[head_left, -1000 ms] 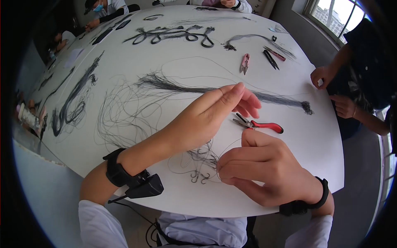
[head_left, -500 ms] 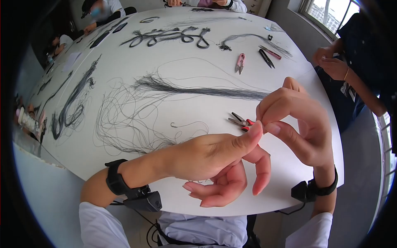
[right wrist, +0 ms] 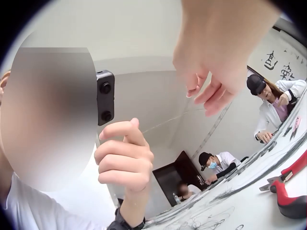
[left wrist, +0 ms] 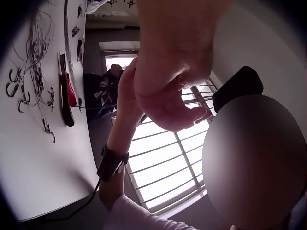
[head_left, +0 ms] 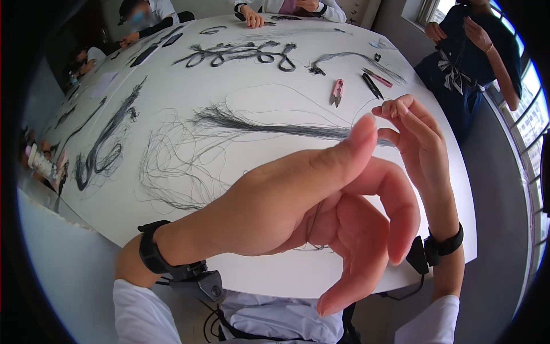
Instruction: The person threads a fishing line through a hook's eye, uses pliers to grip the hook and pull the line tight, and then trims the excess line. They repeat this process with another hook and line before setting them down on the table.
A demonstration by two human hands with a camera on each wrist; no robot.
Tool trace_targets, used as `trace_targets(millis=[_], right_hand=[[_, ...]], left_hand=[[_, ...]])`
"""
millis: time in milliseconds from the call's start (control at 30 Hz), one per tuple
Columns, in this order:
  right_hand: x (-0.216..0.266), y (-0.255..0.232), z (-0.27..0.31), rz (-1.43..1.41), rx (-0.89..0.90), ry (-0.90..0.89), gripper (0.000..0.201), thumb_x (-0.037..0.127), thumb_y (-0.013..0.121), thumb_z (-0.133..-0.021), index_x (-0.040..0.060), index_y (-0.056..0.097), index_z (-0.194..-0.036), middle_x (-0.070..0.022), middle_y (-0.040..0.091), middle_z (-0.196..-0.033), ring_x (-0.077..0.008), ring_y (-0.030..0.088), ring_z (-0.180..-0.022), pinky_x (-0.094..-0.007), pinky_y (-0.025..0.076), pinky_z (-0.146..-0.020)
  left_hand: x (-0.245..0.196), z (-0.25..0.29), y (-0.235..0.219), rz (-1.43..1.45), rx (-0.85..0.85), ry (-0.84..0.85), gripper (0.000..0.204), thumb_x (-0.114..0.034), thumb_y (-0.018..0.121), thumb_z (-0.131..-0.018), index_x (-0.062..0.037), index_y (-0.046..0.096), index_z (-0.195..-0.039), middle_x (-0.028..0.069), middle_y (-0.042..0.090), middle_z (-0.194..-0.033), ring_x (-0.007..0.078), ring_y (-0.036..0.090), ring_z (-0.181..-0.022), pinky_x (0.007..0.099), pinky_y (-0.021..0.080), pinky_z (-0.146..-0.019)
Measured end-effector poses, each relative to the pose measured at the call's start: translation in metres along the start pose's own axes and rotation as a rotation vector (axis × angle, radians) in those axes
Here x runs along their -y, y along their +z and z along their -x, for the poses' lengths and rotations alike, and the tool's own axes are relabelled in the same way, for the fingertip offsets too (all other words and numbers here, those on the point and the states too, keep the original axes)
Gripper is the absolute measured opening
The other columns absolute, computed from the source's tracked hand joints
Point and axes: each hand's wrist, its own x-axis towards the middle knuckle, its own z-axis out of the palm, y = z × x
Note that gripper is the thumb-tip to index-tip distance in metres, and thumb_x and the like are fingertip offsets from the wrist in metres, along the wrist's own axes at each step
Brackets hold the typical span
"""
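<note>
A thin fishing line runs through the air between my two hands in the right wrist view. My left hand is raised close to the head camera, thumb up and fingers curled; it pinches one end of this line. Farther off to the right, my right hand holds the other end between its fingertips. Below them, fish hooks on tangled lines lie on the white table, seen in the left wrist view. Red-handled pliers lie beside the hooks; my left hand hides them in the head view.
A long bundle of dark lines lies across the table, with loose looped lines to its left. Pink thread snips and black snips lie farther back. Several people sit around the table; one person stands at right.
My right hand has risen from the hooks at the table's front, met my left thumb, then moved up and away. My left hand has come up nearer the camera.
</note>
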Motion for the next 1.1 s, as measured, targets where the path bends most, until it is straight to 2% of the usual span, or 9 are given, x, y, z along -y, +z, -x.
trace_targets(millis=[133, 167, 300, 533, 567, 633, 733, 867, 1100], right_hand=[[0.000, 0.023, 0.017, 0.364, -0.065, 0.141, 0.018, 0.015, 0.048, -0.092, 0.0010, 0.053, -0.082, -0.0060, 0.058, -0.065, -0.0101, 0.058, -0.055, -0.0202, 0.045, -0.047], [-0.006, 0.026, 0.020, 0.295, -0.051, 0.221, 0.018, 0.013, 0.047, -0.092, -0.0002, 0.052, -0.081, -0.0061, 0.057, -0.061, -0.0087, 0.055, -0.051, -0.0201, 0.042, -0.044], [-0.012, 0.037, 0.035, 0.598, 0.132, 0.260, 0.013, 0.007, 0.049, -0.089, -0.0017, 0.048, -0.080, -0.0050, 0.053, -0.058, -0.0090, 0.050, -0.050, -0.0230, 0.040, -0.048], [-0.021, 0.050, 0.057, 0.933, 0.328, -0.217, 0.008, 0.001, 0.051, -0.084, 0.0032, 0.044, -0.081, -0.0079, 0.053, -0.059, -0.0234, 0.052, -0.048, -0.0342, 0.038, -0.044], [-0.019, 0.052, 0.061, 0.959, 0.352, -0.221, 0.013, -0.002, 0.055, -0.077, 0.0034, 0.045, -0.082, -0.0068, 0.050, -0.061, -0.0236, 0.051, -0.050, -0.0352, 0.038, -0.043], [-0.011, 0.056, 0.066, 0.997, 0.418, -0.302, 0.017, -0.002, 0.057, -0.073, 0.0035, 0.045, -0.083, -0.0060, 0.048, -0.061, -0.0227, 0.051, -0.051, -0.0345, 0.038, -0.043], [-0.006, 0.059, 0.070, 1.027, 0.553, -0.422, 0.028, -0.001, 0.060, -0.061, 0.0033, 0.048, -0.086, -0.0041, 0.045, -0.062, -0.0194, 0.051, -0.055, -0.0328, 0.039, -0.043], [0.008, 0.067, 0.072, 0.989, 0.675, -0.502, 0.029, 0.002, 0.059, -0.062, 0.0031, 0.052, -0.089, -0.0038, 0.046, -0.066, -0.0171, 0.050, -0.057, -0.0306, 0.040, -0.045], [0.011, 0.052, 0.056, 0.926, 0.179, -0.186, 0.010, -0.004, 0.059, -0.073, 0.0029, 0.053, -0.077, -0.0073, 0.058, -0.067, -0.0236, 0.055, -0.057, -0.0306, 0.042, -0.049]], left_hand=[[-0.002, -0.015, -0.042, -0.035, 0.354, 0.462, 0.056, -0.039, -0.004, -0.095, -0.0053, 0.040, -0.104, 0.0027, 0.054, -0.051, 0.0221, 0.055, -0.048, 0.0361, 0.045, -0.069], [-0.024, -0.002, -0.019, -0.234, 0.048, 0.379, 0.047, -0.034, 0.001, -0.097, -0.0070, 0.039, -0.107, -0.0006, 0.058, -0.060, 0.0220, 0.057, -0.055, 0.0349, 0.045, -0.071], [-0.041, -0.008, -0.028, -0.214, 0.103, 0.470, 0.045, -0.033, 0.010, -0.099, -0.0043, 0.041, -0.113, 0.0042, 0.063, -0.084, 0.0230, 0.061, -0.078, 0.0360, 0.044, -0.080], [-0.033, -0.033, 0.011, -0.457, -1.014, 0.673, 0.047, -0.035, 0.016, -0.098, -0.0018, 0.043, -0.118, 0.0114, 0.059, -0.106, 0.0240, 0.056, -0.102, 0.0374, 0.040, -0.091], [-0.035, -0.026, 0.001, -0.457, -1.013, 0.672, 0.047, -0.035, 0.016, -0.098, -0.0018, 0.043, -0.118, 0.0114, 0.059, -0.106, 0.0240, 0.056, -0.102, 0.0374, 0.040, -0.091], [-0.040, -0.006, -0.030, -0.599, -0.152, 0.626, 0.054, -0.040, 0.016, -0.098, 0.0004, 0.045, -0.119, 0.0163, 0.054, -0.116, 0.0239, 0.049, -0.113, 0.0364, 0.034, -0.098], [-0.023, -0.009, -0.039, -1.014, -0.564, 0.590, 0.057, -0.041, 0.014, -0.097, 0.0011, 0.046, -0.117, 0.0165, 0.055, -0.114, 0.0228, 0.050, -0.110, 0.0341, 0.032, -0.099], [-0.010, -0.013, -0.039, -1.113, -0.605, 0.500, 0.061, -0.043, 0.012, -0.097, 0.0020, 0.049, -0.114, 0.0159, 0.057, -0.110, 0.0206, 0.050, -0.109, 0.0327, 0.033, -0.097], [-0.013, -0.005, -0.020, -0.544, -0.388, 0.297, 0.062, -0.044, 0.014, -0.096, 0.0045, 0.050, -0.110, 0.0177, 0.059, -0.099, 0.0272, 0.058, -0.097, 0.0370, 0.042, -0.088]])
